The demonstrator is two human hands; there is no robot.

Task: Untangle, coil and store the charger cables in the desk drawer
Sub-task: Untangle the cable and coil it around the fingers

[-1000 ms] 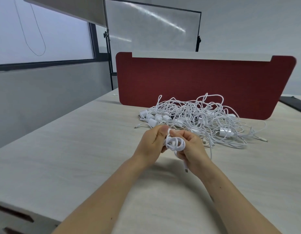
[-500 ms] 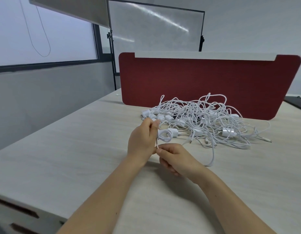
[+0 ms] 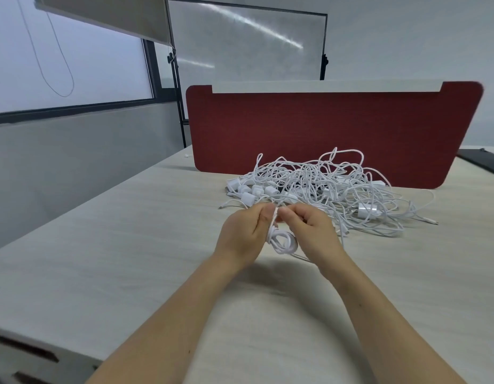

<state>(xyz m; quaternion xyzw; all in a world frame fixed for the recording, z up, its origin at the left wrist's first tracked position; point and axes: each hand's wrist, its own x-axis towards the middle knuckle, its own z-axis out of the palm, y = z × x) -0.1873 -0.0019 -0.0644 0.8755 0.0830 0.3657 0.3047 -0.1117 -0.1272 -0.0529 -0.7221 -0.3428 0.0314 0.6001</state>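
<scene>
A small coil of white charger cable (image 3: 282, 241) hangs between my two hands above the pale wooden desk (image 3: 107, 259). My left hand (image 3: 244, 234) grips the coil's upper part, fingers curled round the strands. My right hand (image 3: 309, 231) pinches the same cable near the top, close to my left fingertips. A loose strand trails from the coil back toward a big tangled heap of white cables and plug adapters (image 3: 323, 189) lying just beyond my hands.
A red desk divider (image 3: 323, 128) stands upright behind the heap. Drawer fronts (image 3: 24, 356) show at the desk's lower left edge. A dark flat object (image 3: 484, 162) lies at the far right. A whiteboard and window are behind.
My right hand has risen from below my left hand to meet it at the top of the coil. The coil now hangs lower, under both hands.
</scene>
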